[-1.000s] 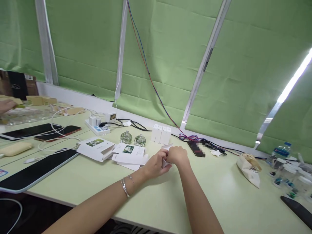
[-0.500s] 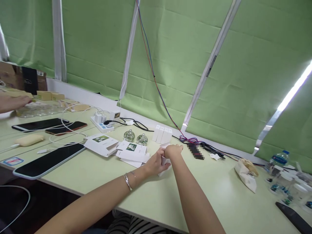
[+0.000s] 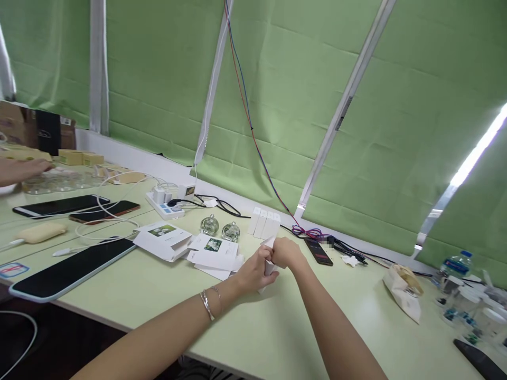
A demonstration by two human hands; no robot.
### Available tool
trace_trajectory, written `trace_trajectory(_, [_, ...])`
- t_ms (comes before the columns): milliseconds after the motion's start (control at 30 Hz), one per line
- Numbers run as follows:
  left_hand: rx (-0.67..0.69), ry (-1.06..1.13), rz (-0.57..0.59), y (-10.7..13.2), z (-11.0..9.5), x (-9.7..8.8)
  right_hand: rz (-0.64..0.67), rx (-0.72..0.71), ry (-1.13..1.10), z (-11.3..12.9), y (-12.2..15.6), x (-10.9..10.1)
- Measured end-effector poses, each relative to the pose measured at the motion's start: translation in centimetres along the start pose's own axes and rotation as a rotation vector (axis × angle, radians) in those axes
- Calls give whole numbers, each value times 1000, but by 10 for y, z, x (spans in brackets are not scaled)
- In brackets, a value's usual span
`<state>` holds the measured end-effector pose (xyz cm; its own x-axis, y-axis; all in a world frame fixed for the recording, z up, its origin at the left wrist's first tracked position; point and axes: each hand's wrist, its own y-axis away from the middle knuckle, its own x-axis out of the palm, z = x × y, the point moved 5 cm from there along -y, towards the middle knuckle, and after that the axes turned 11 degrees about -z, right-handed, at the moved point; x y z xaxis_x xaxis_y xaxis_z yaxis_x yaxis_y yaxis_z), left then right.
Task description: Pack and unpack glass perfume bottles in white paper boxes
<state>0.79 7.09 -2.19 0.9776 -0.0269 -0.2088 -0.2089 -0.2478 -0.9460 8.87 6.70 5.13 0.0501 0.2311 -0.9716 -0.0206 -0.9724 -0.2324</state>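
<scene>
My left hand [image 3: 255, 270] is wrapped round a small white paper box [image 3: 269, 243], thumb on its near side. At the box's upper end, my right hand [image 3: 285, 252] is closed, its fingertips hidden behind the hand. The box is mostly covered by both hands. Left of them lie two unfolded white cartons, the nearer carton [image 3: 216, 254] and a second carton [image 3: 164, 240], each with a flower picture. Two round glass bottles [image 3: 209, 226] stand behind the cartons. Beyond my hands, several small white boxes [image 3: 263, 224] stand in a row.
A power strip [image 3: 164, 206] with white cables and several phones, one large phone [image 3: 73, 269] nearest, lie on the left. Another person's hand [image 3: 24, 171] is at the far left. Rightward are a phone [image 3: 319, 252], a cloth pouch [image 3: 402, 293] and clear jars [image 3: 467, 301].
My right hand has turned and shifted slightly right and down at the box's upper end. My left hand keeps its hold. The view has moved a little.
</scene>
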Motion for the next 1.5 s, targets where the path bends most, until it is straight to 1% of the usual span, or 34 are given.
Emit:
trace_trajectory(67, [-18,8,-16,-1,1,-1,-14,-24,-1,0,0,-7])
trace_trajectory(167, [-34,17,-22,-1,3,-2,-45,-45,6,-2,-2,-24])
trace_trajectory(467, [-99,-121,-35,5,11,-2,-112,-74,1,-13,-4,-85])
trace_trajectory(633, [-151,-241,-70,2,15,-7,-124,-46,-17,-22,5,-124])
trace_trajectory(700, [-186,-326,-70,1,18,-7,-118,-23,-11,-28,11,-132])
trace_trajectory(733, [-203,-379,-66,1,20,-7,-112,-12,-6,-30,14,-132])
trace_trajectory(767, [-216,-428,-58,1,21,-7,-103,-4,-3,-32,18,-129])
trace_trajectory(833, [-219,-489,-46,2,23,-5,-77,4,1,-33,24,-114])
trace_trajectory(900, [-193,-531,-56,2,23,-5,-40,0,-4,-31,29,-90])
trace_trajectory(967, [-156,-580,-93,1,20,-7,-8,-4,-15,-28,32,-63])
trace_trajectory(1067, [-81,-590,-184,-2,8,-15,2,-1,-42,-23,33,-28])
trace_trajectory(1100, [-50,-548,-182,-4,2,-17,-4,2,-52,-22,33,-19])
trace_trajectory(1133, [-31,-489,-148,-6,-4,-17,-11,4,-64,-21,32,-12])
trace_trajectory(1167, [-32,-420,-86,-7,-10,-15,-17,7,-79,-20,32,-7])
trace_trajectory(1233, [-94,-301,76,-9,-19,-9,-26,14,-113,-20,32,1])
trace_trajectory(1300, [-182,-256,185,-8,-25,-4,-37,21,-151,-20,32,5])
trace_trajectory(1400, [-245,-271,258,-6,-31,1,-72,24,-211,-21,34,10])
trace_trajectory(1500, [-300,-289,296,-5,-31,4,-116,-3,-290,-22,38,16])
